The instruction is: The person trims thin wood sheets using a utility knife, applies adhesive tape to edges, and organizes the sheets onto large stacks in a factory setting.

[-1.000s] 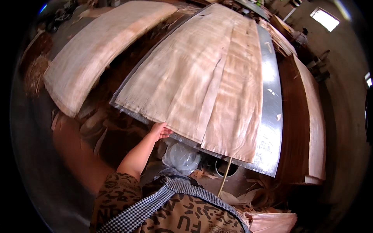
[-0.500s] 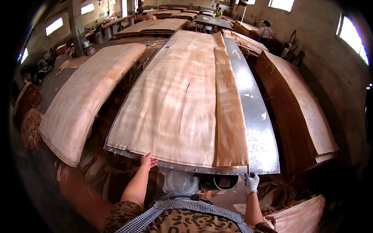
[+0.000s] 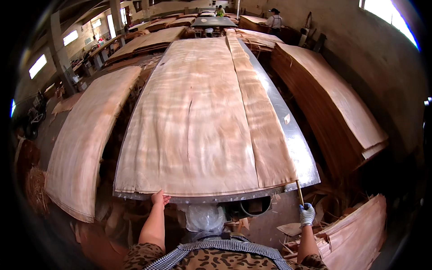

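Head view, left fingers (image 3: 160, 196) on veneer sheet (image 3: 193, 121) edge

The left hand (image 3: 159, 198) is left bare, and the forearm behind it is uncovered up to a short sleeve (image 3: 139, 257) printed in a brown and black leopard pattern. The right hand (image 3: 307, 214) is covered by a knitted work glove (image 3: 307, 216), pale with what seems a blue tint. Behind both hands, across the chest, a black-and-white checked apron bib (image 3: 216, 245) is worn over the same leopard-print garment.
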{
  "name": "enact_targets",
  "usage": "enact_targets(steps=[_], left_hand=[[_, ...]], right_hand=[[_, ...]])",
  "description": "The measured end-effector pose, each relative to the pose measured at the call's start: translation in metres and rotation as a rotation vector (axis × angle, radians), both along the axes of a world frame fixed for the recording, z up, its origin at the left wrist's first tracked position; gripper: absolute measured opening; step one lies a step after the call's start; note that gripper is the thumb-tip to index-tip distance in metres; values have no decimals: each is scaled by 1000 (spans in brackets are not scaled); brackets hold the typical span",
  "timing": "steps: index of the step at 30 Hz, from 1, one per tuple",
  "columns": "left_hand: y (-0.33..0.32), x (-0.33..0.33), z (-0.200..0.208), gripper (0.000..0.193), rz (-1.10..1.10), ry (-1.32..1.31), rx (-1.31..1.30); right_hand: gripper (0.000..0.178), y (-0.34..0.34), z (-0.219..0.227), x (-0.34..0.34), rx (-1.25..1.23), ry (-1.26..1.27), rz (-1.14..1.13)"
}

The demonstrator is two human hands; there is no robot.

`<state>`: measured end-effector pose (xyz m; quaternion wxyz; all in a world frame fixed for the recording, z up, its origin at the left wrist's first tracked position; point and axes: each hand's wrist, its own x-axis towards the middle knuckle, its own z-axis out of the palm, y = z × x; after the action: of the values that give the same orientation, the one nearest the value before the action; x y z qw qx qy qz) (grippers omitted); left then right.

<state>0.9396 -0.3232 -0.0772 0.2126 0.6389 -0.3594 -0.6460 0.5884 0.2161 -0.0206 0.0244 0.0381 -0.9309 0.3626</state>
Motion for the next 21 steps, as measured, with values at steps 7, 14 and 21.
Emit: enact_targets(steps=[7,14,21], left_hand=[[-9,-2,-2,22,-25,17,31],[-9,-7,0,22,-77,-4,29],[-8,-7,-10,21,-117,97,87]], right_hand=[[22,12,-18,-18,-257,-564,73],[26,28,44,-50,477,37,45],[31,119,10,-59,208,-586,-18]])
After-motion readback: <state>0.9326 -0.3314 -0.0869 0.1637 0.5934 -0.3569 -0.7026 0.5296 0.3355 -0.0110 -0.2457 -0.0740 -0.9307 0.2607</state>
